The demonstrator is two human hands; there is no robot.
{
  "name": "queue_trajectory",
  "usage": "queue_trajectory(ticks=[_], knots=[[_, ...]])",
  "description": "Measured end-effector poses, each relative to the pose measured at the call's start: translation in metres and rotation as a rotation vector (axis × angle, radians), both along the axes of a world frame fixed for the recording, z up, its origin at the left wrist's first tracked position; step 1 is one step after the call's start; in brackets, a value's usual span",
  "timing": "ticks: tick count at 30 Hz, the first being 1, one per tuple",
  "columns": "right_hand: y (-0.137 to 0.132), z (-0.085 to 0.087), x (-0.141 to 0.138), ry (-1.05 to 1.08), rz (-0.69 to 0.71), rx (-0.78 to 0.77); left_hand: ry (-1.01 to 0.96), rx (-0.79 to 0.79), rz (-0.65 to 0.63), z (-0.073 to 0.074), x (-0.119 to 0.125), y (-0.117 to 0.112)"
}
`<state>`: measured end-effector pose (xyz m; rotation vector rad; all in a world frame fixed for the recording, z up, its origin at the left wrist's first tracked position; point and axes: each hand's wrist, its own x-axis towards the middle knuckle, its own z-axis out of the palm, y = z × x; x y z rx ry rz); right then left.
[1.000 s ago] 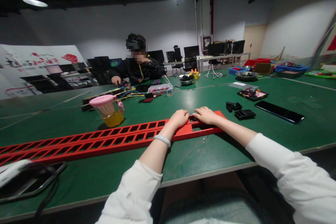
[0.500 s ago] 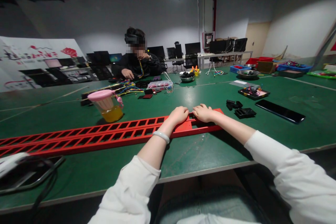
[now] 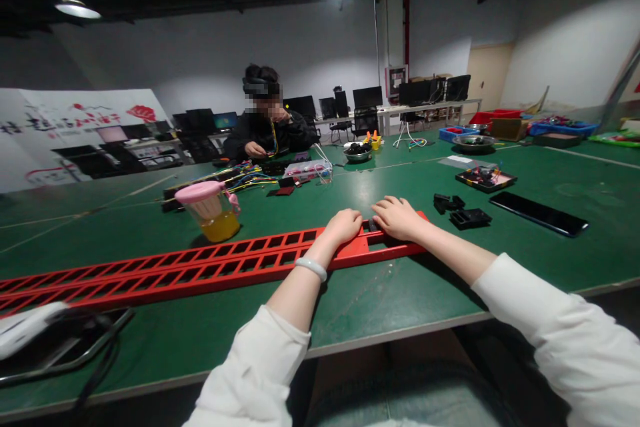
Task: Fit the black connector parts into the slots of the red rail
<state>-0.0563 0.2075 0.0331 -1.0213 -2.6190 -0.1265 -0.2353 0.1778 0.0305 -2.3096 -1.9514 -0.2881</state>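
Observation:
A long red slotted frame, ladder-like with two rows of openings, lies across the table in front of me. My left hand is closed over its far edge near the solid plate, fingertips out of sight behind it. Above the frame's right end, my right hand has its fingers bent down over the opening there. A small black part shows between my hands, close to the right fingertips. What those fingers grip is hidden. Loose black plastic pieces lie to the right.
Left of my arms stands a pink-lidded cup of yellow liquid. A phone and a small tray of wired parts are at right. Across the green table, a person sits behind bundled cables.
The view has tilted slightly up. My right hand has shifted a little away from the left along the frame, and more of the small black part shows. My left hand keeps its hold.

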Motion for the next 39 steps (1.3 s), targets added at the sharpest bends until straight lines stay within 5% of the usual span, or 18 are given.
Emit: queue_trajectory(ticks=[5,12,17,39], knots=[[0.03,0.015,0.044,-0.06,-0.299,0.108,-0.002,-0.003,-0.009,0.001,-0.001,0.001],[0.077,-0.005,0.085,-0.107,-0.601,-0.099,-0.012,-0.008,-0.005,0.003,0.001,0.0],[0.089,-0.013,0.088,-0.11,-0.629,-0.178,-0.004,-0.007,0.009,0.003,0.001,0.0],[0.092,-0.013,0.087,-0.033,-0.648,-0.107,-0.112,-0.023,-0.06,0.001,0.001,-0.003]])
